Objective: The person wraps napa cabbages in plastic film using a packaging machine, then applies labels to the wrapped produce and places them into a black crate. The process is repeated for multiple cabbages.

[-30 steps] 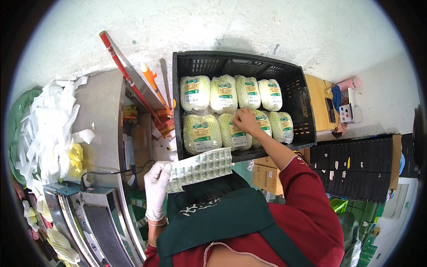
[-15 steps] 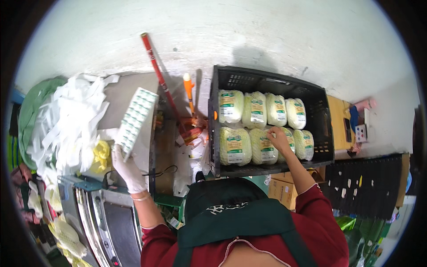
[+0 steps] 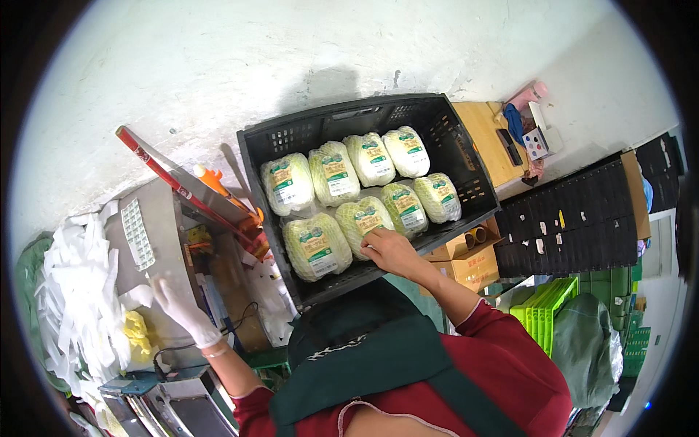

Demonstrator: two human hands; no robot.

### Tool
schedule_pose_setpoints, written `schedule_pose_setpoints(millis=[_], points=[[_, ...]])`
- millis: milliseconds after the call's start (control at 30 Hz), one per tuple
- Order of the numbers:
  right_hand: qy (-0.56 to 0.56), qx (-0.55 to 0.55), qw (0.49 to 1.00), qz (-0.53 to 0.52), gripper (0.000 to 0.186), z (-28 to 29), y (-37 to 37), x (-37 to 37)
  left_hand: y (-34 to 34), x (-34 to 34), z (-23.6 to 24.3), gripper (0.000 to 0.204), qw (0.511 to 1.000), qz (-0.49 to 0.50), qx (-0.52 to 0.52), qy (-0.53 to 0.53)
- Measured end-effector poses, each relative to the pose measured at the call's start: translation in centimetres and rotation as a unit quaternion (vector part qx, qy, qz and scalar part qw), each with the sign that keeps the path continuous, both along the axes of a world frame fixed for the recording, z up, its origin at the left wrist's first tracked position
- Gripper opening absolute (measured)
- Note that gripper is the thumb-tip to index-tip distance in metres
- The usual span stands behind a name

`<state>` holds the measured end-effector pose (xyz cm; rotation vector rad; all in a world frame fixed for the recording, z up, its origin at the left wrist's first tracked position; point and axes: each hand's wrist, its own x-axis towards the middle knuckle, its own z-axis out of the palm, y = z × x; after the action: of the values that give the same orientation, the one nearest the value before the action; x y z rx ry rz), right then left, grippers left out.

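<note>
Bare and curled, the right hand [image 3: 393, 251] has its fingertips at the label of a netted package [image 3: 360, 217], second from the left in the near row; whether it pinches anything there cannot be told. White-gloved, the left hand [image 3: 180, 309] reaches out with fingers extended and loosely spread over the grey tabletop [image 3: 171, 237]. Just past those fingertips, apart from them, a white-and-green label sheet [image 3: 137, 234] lies flat. Beyond the right hand, four more labelled packages [image 3: 335, 173] form the far row inside the black crate [image 3: 313, 133], near the pale wall [image 3: 255, 65].
</note>
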<state>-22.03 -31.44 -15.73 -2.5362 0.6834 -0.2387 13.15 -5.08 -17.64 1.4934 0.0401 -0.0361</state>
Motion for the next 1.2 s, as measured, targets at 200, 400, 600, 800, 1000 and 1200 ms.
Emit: schedule_pose_setpoints(millis=[200, 400, 600, 800, 1000, 1200], points=[[0.009, -0.005, 1.0, 0.017, 0.017, 1.7, -9.8, -3.0, 1.0, -15.8, 0.3, 0.041, 0.992, -0.054, 0.107, 0.035], [0.084, -0.139, 0.971, 0.178, 0.054, -3.2, -17.3, -3.9, 6.7, -29.1, -7.4, 0.037, 0.919, -0.072, 0.384, -0.045], [-0.109, -0.133, 0.968, 0.185, 0.024, -0.9, -16.4, 0.9, 13.4, -47.0, -6.2, 0.034, 0.602, -0.156, 0.687, 0.375], [0.003, -0.03, 0.937, 0.349, 0.019, 1.9, -8.0, 4.7, 16.0, -62.4, -7.3, 0.032, 0.608, -0.153, 0.442, 0.641], [-0.054, -0.025, 0.882, 0.467, 0.017, 5.6, 5.7, 7.2, 17.9, -63.5, -10.6, 0.031, 0.712, -0.032, 0.334, 0.617], [-0.194, -0.13, 0.809, 0.539, 0.016, 9.5, 20.6, 11.6, 25.5, -57.1, -13.0, 0.031, 0.806, 0.076, 0.265, 0.524]])
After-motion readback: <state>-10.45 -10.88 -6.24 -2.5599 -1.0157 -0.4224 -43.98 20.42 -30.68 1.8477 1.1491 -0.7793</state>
